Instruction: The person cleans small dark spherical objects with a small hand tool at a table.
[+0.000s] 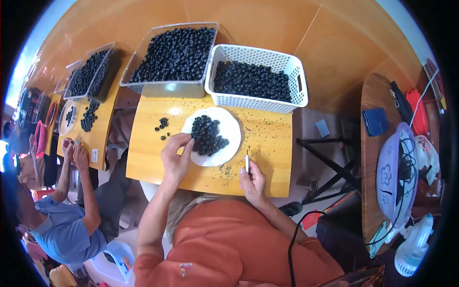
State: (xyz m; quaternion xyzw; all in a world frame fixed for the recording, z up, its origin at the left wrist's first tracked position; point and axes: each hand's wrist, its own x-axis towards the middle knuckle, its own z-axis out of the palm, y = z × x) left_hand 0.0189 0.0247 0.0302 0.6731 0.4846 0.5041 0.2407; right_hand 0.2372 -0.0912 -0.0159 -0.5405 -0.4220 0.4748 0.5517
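Seen from above, a person wears a rust-orange shirt (224, 244), its front rounded and marked by soft creases. A small multicoloured emblem (185, 270) with stitched-looking lettering, too small to make out, sits on the chest. To the left of the emblem is one short sleeve (145, 267); well to its right is the other, matching in colour. Beyond the emblem, past the shirt's hem, shows pale beige cloth (179, 217) at the lap. A thin black cable (290, 256) curves down to the emblem's right. Forearms and both hands are bare.
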